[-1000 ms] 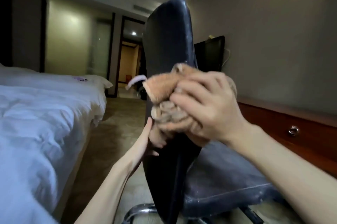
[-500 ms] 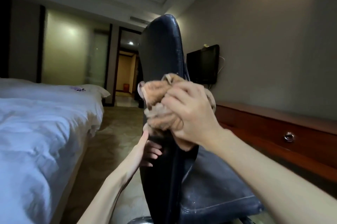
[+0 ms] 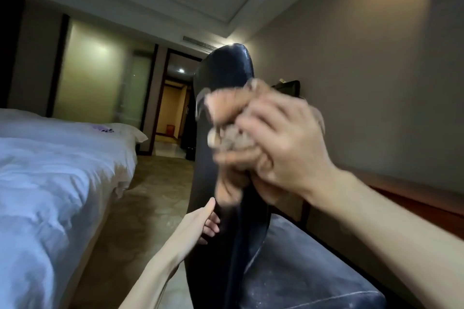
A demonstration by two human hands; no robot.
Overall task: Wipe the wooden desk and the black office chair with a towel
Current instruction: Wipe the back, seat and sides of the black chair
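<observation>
- Big white bed [image 3: 57, 183] fills the left side, sheets rumpled.
- Centre frame, the black office chair [image 3: 226, 70] stands edge-on, backrest tall and upright, its scuffed seat at the lower right.
- The wooden desk [image 3: 414, 198] runs along the right wall beyond the chair, reddish-brown, mostly hidden by the forearm.
- Right hand [image 3: 283, 148], blurred, fingers curled tight around the towel, pressing it to the upper half of the backrest.
- The towel [image 3: 226, 107], orange and bunched, sits against the backrest's near edge.
- Left hand [image 3: 200, 223] grips the backrest's edge lower down, thumb up, fingers wrapped behind.
- A dark television [image 3: 291, 86] peeks out above the right hand.
</observation>
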